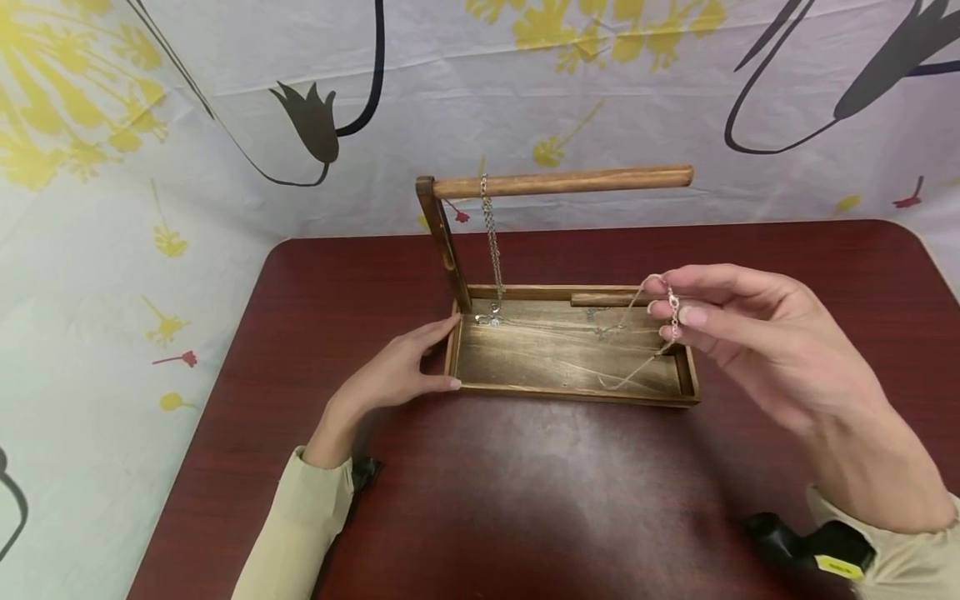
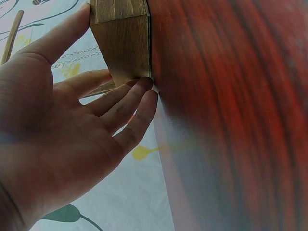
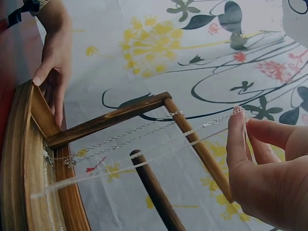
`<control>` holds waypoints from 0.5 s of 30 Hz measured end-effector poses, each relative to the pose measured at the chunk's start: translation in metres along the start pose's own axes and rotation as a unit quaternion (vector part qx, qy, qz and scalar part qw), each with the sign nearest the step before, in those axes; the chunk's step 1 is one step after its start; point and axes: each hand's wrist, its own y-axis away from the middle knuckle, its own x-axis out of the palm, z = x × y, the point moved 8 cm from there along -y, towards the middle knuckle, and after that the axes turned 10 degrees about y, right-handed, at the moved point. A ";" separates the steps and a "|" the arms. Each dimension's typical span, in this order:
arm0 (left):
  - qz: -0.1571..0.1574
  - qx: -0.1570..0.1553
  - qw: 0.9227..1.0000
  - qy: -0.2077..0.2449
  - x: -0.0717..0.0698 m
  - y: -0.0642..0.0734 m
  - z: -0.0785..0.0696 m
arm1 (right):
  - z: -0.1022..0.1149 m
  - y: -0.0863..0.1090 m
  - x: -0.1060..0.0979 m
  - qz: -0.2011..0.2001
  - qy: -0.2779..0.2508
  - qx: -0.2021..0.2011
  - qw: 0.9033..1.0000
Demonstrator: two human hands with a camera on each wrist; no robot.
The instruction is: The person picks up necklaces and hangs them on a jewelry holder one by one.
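Note:
A wooden jewelry stand [image 1: 525, 392] has a shallow tray and an upright post [image 1: 444, 242] with a long bar [image 1: 570, 181] at its top. My left hand [image 1: 397, 367] holds the tray's left end, thumb at the near corner and fingers at the far side. Over the bar hangs a silver chain necklace [image 1: 491, 237], its pendant [image 1: 492, 317] low by the tray's left end. Raised above the tray's right side, my right hand [image 1: 780, 342] pinches a thin necklace [image 1: 673, 312] near its clasp [image 3: 210, 123]. The rest of that chain dangles toward the tray floor.
A shorter, lower wooden rod [image 1: 607, 299] runs along the tray's back right. Everything stands on a dark red wooden table [image 1: 585, 500]. Behind it hangs a white cloth [image 1: 420, 92] printed with flowers. Each wrist wears a black strap [image 1: 810, 542].

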 end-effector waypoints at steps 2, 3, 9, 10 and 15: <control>0.000 -0.001 1.000 0.000 0.000 0.000 0.000 | 0.003 0.001 0.000 0.001 -0.004 -0.008 1.000; 0.000 -0.001 1.000 0.000 0.000 0.000 0.000 | 0.004 0.001 0.000 0.003 -0.008 -0.012 1.000; -0.002 0.005 1.000 -0.004 0.000 0.001 -0.001 | 0.006 0.005 -0.004 -0.003 -0.027 -0.021 0.999; -0.002 0.005 1.000 -0.005 0.000 0.001 -0.002 | 0.007 0.006 -0.005 -0.004 -0.030 -0.021 0.999; -0.002 0.001 1.000 -0.005 0.000 0.000 -0.001 | 0.008 0.011 -0.010 -0.012 -0.042 -0.022 0.999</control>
